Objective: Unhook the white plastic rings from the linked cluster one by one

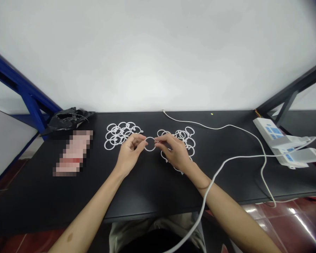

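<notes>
A white curtain ring (150, 150) is held up between my two hands over the middle of the black table. My left hand (129, 154) pinches its left side between thumb and fingers. On the opposite side, the fingertips of my right hand (176, 151) close on the ring, near where its small eyelet seems to be. Several similar rings (117, 135) lie overlapping in a group beyond my left hand. Another loose group of rings (191, 142) lies under and around my right hand, which partly hides it.
A black plastic bag (68, 118) sits at the back left, with a pixelated flat object (73, 153) before it. On the right is a white power strip (272, 135) with plugged-in adapters. A white cable (221, 168) passes over my right forearm. Behind the table (137, 196) stands a white wall.
</notes>
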